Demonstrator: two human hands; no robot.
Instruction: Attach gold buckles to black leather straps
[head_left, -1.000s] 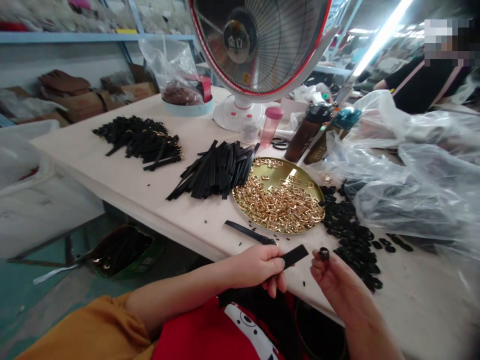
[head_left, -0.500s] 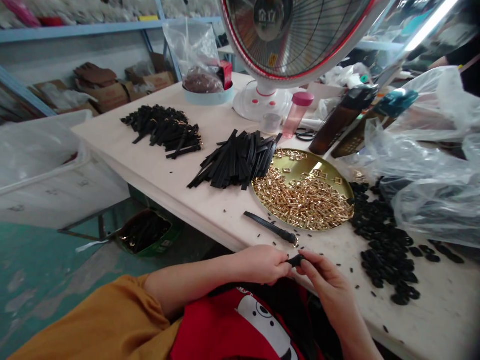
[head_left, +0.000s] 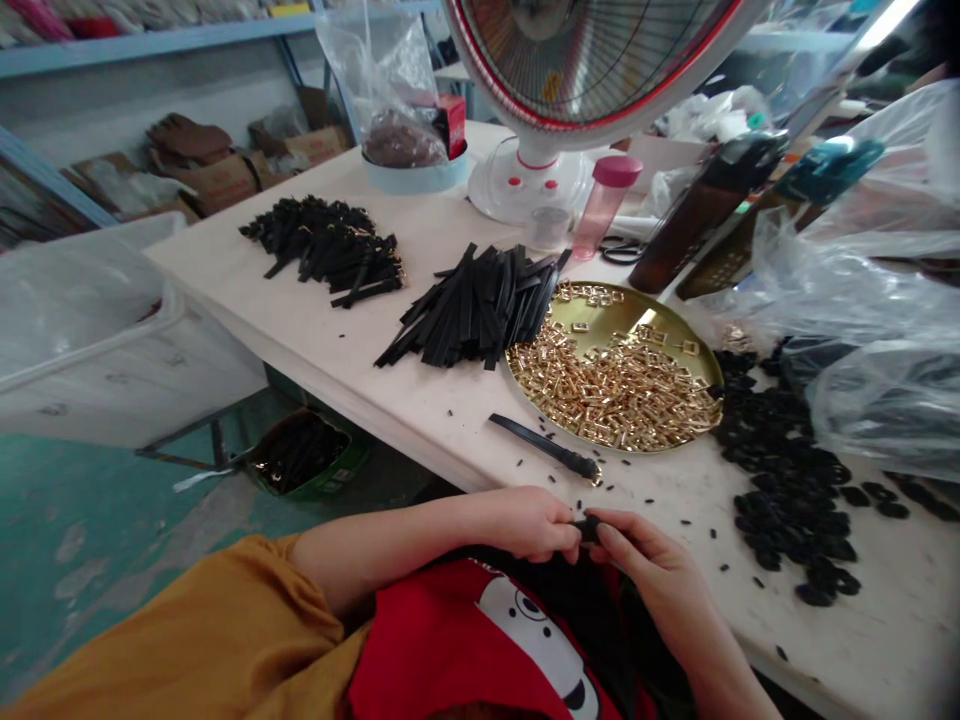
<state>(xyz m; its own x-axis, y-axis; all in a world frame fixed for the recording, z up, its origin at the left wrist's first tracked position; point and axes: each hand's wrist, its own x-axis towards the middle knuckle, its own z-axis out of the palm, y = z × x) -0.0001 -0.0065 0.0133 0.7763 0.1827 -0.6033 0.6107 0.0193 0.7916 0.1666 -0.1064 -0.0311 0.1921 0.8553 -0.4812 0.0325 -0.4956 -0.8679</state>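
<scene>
Over the table's front edge, my left hand [head_left: 536, 525] and my right hand [head_left: 637, 545] meet, both closed on one short black strap [head_left: 586, 530]. Most of that strap is hidden by my fingers. Just beyond lies a finished-looking black strap [head_left: 544, 447] with a gold buckle at its right end. A round gold tray [head_left: 611, 345] holds a heap of small gold buckles [head_left: 607, 400]. Left of the tray a pile of plain black straps [head_left: 472, 310] touches its rim. Right of it spreads a heap of black loops [head_left: 787, 490].
Farther left sits a pile of black straps with buckles [head_left: 330, 250]. A fan [head_left: 532, 185], a pink-capped bottle [head_left: 600, 210] and two dark bottles [head_left: 705, 210] stand at the back. Plastic bags [head_left: 885, 330] cover the right side. A white bin [head_left: 112, 340] is left of the table.
The view has shifted slightly, so the table things sit a little differently in frame. Both hands stay together on the strap, and my right fingers have moved slightly closer to the left hand.
</scene>
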